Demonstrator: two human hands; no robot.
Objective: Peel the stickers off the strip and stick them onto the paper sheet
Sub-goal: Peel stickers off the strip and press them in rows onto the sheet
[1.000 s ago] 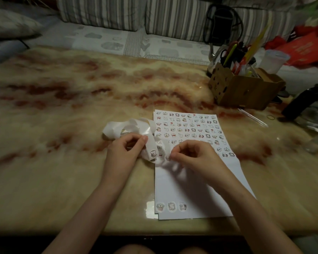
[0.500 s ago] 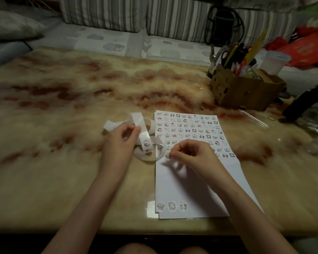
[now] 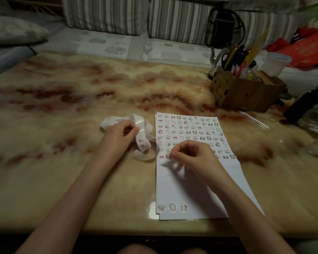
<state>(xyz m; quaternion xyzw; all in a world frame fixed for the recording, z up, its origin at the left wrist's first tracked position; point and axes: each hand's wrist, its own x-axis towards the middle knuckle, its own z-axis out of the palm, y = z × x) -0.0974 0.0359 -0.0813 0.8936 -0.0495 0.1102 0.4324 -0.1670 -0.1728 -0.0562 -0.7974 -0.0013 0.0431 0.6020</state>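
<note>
Near edge: three round cartoon stickers (image 3: pixel 172 207) sit on your white paper sheet (image 3: pixel 200 195); the band above them is bare, so plenty is left to do.
Right hand (image 3: pixel 193 158): fingers curled, tips meeting at the left end of the lowest sticker row. I cannot tell whether they hold a sticker.
Left hand (image 3: pixel 117 138): pinches the curling white backing strip (image 3: pixel 144 143) just left of the sheet, with stickers remaining on it.
Far half: rows already filled.

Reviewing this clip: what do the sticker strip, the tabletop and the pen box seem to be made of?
The sticker strip: probably glossy white backing paper; it curls in loose loops and shows a sheen. The tabletop: polished stone or a marble-look laminate, going by cream-and-rust veining and glare; which one is unclear. The pen box: matte brown cardboard, with folded flaps.
</note>
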